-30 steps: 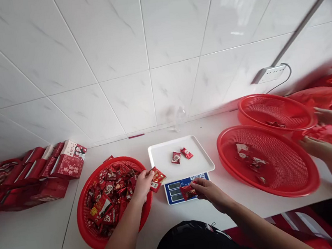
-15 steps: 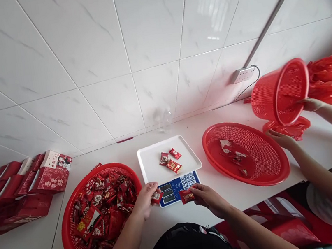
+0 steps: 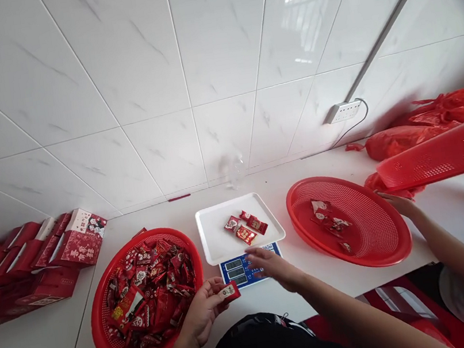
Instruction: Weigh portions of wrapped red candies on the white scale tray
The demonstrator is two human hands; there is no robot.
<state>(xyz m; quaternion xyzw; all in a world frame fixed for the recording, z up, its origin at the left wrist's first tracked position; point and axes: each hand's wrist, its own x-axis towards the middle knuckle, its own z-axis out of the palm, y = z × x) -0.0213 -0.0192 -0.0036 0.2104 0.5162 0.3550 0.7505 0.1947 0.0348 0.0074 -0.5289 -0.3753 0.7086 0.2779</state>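
Unreadable print on wrappers [image 3: 246, 235], box [image 3: 78, 246], scale [image 3: 239, 277]

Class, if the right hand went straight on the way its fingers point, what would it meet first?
Probably the tray, at its near rim, just ahead of the right hand; the hand's height over the scale is unclear, so it might pass above.

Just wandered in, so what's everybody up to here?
The person's left hand holds a small red packet beside a full basket of wrapped sweets or similar packets. The right hand, open with nothing visible in it, is over the scale. A few packets lie on its white tray. At right, another person holds a tilted red basket.
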